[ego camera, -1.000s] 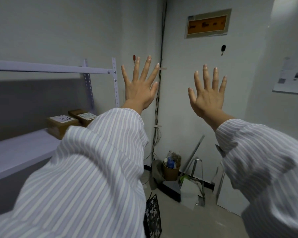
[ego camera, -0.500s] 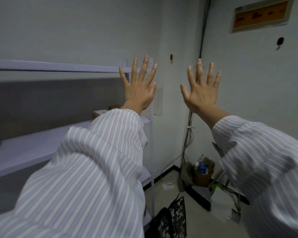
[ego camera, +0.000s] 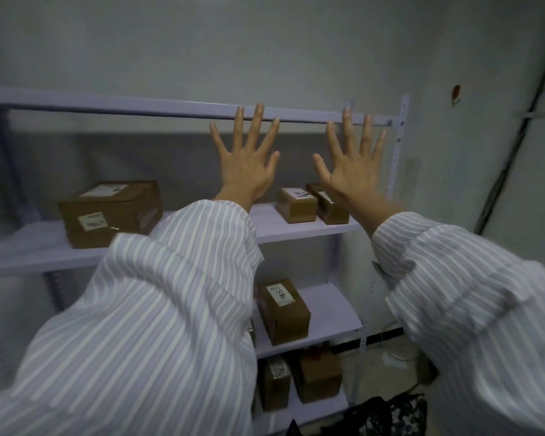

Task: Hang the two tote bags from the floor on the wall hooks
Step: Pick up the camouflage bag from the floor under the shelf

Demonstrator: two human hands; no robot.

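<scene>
Left hand (ego camera: 246,165) and right hand (ego camera: 351,174) are up, fingers (ego camera: 238,127) spread wide holding nothing, while the dark patterned tote bag (ego camera: 390,415) sits on the floor bottom right, probably soft and light, so I'd grab its straps.

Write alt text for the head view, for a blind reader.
The left hand and right hand are raised, spread open, before a lilac metal shelf rack holding brown cardboard boxes; a dark patterned tote bag lies below.
</scene>
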